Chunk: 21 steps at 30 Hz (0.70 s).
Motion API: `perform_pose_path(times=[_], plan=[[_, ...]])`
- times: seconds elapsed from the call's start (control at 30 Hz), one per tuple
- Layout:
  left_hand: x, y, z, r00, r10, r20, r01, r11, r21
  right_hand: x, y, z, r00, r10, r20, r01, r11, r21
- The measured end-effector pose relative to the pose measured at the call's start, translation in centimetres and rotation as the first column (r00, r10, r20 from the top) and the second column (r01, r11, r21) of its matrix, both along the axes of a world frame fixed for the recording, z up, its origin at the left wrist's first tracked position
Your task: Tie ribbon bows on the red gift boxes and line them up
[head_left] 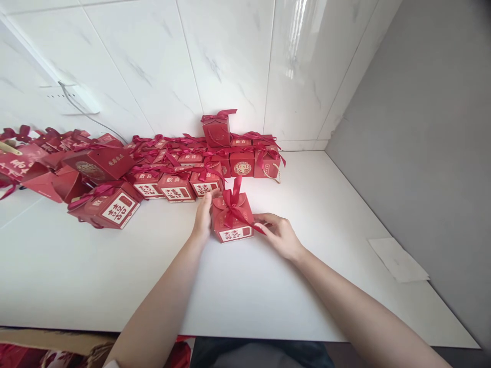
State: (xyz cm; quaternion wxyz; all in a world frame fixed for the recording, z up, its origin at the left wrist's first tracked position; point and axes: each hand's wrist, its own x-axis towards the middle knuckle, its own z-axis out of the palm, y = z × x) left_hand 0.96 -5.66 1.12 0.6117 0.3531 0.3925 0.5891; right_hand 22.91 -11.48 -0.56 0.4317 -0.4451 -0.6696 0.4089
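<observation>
A small red gift box [232, 217] with a red ribbon bow on top stands on the white table [268, 286], a white label with red characters facing me. My left hand [203, 214] presses flat against the box's left side, fingers stretched along it. My right hand [278, 234] is at the box's right side, its fingers pinched on the end of the ribbon. Behind the box lie several rows of similar red boxes [199, 163], one of them stacked on top [217, 129].
Larger red boxes [111, 207] and flat red packaging [46, 163] pile up at the left. A white sheet of paper [397, 259] lies near the grey wall at right. A white socket with a cable [76, 99] is on the tiled wall. Cardboard [49, 342] shows below the table edge.
</observation>
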Motion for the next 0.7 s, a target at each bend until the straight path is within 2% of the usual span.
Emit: perform_pose_path(times=[0.07, 0.13, 0.27, 0.37, 0.43, 0.53, 0.7], plan=[[-0.2, -0.5, 1.1, 0.996, -0.092, -0.016, 0.092, 0.996, 0.004, 0.1, -0.2, 0.2, 0.998, 0.019, -0.054, -0.019, 1.0, 0.003], [-0.2, -1.1, 2.2, 0.983, -0.157, -0.1, 0.163, 0.985, 0.049, 0.1, -0.4, 0.4, 0.992, 0.041, -0.117, -0.043, 0.999, -0.016], [-0.5, -2.0, 3.5, 0.929, -0.179, -0.324, 0.223, 0.969, 0.106, -0.4, -1.2, 1.0, 0.961, 0.105, -0.256, -0.157, 0.969, -0.189], [-0.8, -2.2, 3.6, 0.893, -0.225, -0.391, 0.282, 0.955, 0.095, -1.2, -2.2, 1.6, 0.952, 0.131, -0.276, -0.225, 0.912, -0.342], [-0.8, -2.2, 3.4, 0.886, -0.249, -0.392, 0.31, 0.945, 0.1, -1.9, -2.9, 1.7, 0.951, 0.166, -0.262, -0.259, 0.888, -0.379], [-0.7, -2.3, 3.2, 0.891, -0.279, -0.357, 0.331, 0.939, 0.094, -3.1, -3.7, 1.5, 0.948, 0.177, -0.266, -0.273, 0.881, -0.387], [-0.6, -2.4, 3.1, 0.875, -0.327, -0.355, 0.38, 0.921, 0.088, -3.6, -4.2, 1.4, 0.923, 0.135, -0.36, -0.264, 0.903, -0.339]])
